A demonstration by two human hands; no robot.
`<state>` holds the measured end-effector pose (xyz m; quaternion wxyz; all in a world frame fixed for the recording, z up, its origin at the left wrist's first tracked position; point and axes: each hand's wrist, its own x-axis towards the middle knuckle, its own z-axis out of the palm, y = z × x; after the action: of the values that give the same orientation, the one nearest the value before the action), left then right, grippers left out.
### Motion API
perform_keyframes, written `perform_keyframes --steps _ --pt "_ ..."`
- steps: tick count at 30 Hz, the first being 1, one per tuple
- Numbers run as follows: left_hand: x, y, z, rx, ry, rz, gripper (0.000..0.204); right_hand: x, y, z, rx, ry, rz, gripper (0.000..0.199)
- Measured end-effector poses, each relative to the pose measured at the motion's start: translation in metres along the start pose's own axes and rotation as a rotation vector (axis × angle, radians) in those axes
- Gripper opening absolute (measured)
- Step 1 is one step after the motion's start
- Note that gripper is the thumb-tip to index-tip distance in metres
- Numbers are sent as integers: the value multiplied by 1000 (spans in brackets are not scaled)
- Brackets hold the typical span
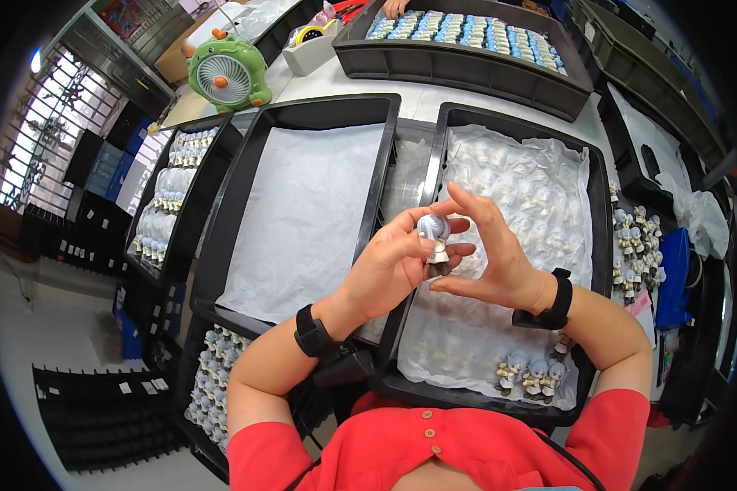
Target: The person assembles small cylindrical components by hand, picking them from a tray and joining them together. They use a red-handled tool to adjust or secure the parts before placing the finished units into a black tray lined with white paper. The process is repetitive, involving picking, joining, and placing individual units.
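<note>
A small figurine (437,239) with pale lilac-white hair, a white-and-gold outfit and a dark base is pinched upright between the thumb and fingers of my left hand (385,266). Around its right side curves my right hand (499,266), fingers and thumb spread apart, with nothing held. Both hands are above the left part of a black tray (512,119) lined with thin white sheeting, under which rows of pale shapes show through. On top of that sheeting, at the near right corner, several similar figurines (535,378) lie together, close to my right forearm.
To the left is another black tray (319,106) with a white paper liner (303,213). Figurine-filled trays (170,192) stand farther left, and more figurines (637,250) lie at right. Beyond are a green fan (225,74), a tape dispenser (311,49) and a big grey crate (467,69), with another person's hand (395,8).
</note>
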<state>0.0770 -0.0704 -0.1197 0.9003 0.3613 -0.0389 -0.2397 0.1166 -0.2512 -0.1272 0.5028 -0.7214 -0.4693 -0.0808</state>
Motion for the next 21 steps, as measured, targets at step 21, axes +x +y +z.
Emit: perform_keyframes --steps 21 --pt "4 3 -5 -25 -93 22 54 2 8 -4 86 -14 121 69"
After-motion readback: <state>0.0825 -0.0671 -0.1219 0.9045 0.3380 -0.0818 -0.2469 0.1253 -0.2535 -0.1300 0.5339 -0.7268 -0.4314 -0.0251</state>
